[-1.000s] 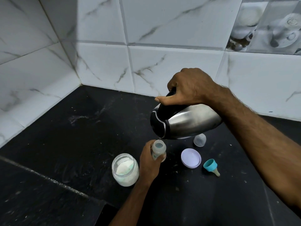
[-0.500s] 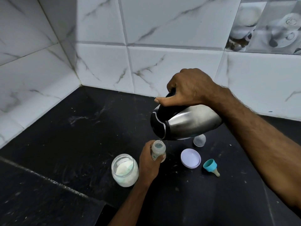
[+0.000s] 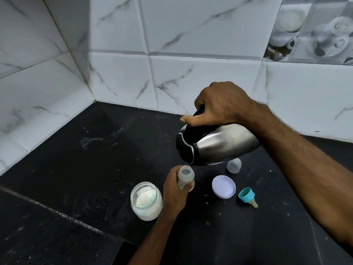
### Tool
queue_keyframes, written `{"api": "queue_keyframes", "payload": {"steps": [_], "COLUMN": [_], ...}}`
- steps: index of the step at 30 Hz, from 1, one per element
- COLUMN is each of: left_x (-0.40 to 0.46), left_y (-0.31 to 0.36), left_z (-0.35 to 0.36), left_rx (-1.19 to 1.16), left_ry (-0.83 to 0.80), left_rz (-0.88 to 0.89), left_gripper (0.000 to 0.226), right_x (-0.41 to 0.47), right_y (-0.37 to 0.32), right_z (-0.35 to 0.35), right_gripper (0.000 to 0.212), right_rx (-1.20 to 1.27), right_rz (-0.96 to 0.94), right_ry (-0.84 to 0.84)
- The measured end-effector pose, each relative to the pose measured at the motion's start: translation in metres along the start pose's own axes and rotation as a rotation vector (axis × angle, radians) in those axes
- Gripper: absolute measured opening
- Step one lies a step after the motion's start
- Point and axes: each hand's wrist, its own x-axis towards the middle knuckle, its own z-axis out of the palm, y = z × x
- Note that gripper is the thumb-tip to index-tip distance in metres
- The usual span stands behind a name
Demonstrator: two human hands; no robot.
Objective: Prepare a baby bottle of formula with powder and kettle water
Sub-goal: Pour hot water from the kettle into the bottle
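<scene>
My left hand (image 3: 174,190) grips a small clear baby bottle (image 3: 185,176) standing open on the black counter. My right hand (image 3: 219,104) holds the black handle of a steel kettle (image 3: 219,145), tipped far over to the left. Its spout hangs just above the bottle's mouth and a thin stream of water runs into it. An open glass jar of white powder (image 3: 146,200) stands just left of my left hand. The teal ring with the teat (image 3: 247,196) lies on its side to the right.
A pale lilac jar lid (image 3: 223,186) lies flat right of the bottle. A clear bottle cap (image 3: 234,165) sits behind it, partly under the kettle. White marble-pattern tiled walls meet in a corner at back left. A counter edge (image 3: 57,213) runs across the lower left.
Almost nothing has moved. The kettle stays tipped over the bottle and the pouring goes on, with both hands holding as before.
</scene>
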Motion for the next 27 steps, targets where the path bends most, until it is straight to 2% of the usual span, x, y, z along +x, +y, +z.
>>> {"api": "queue_keyframes", "payload": {"steps": [27], "left_x": [-0.0012], "left_y": [-0.0015], "left_z": [0.0000], "left_rx": [-0.006], "left_ry": [0.002], "left_rz": [0.000], "left_gripper": [0.058], "right_x": [0.0003], "right_y": [-0.0014], "right_z": [-0.0015], "right_gripper": [0.066], "right_rx": [-0.020], "right_rz": [-0.014], "right_ry": [-0.012]}}
